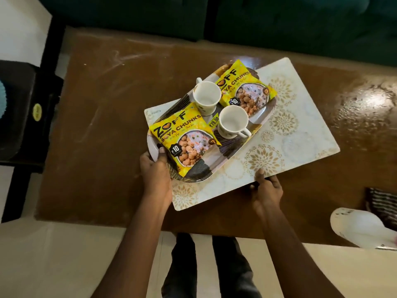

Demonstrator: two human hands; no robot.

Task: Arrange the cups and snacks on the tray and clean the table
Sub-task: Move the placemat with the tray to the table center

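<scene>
resting on a placemat [296,134] on the worktop [103,125], the tray [206,168] carries two cups and two snack packets; our left hand [155,171] clasps its near handle, fingers curled, while our right hand [267,190] pinches the placemat's edge.

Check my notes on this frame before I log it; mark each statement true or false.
1. Both cups stand upright and empty on the tray. True: near cup, far cup.
2. Only one snack packet is on the tray. False: two yellow packets, near and far.
3. The left hand grips the tray's near end. True.
4. The right hand holds a cup. False: it grips the placemat edge.
5. The tray sits directly on bare table. False: it is over the placemat.
</scene>
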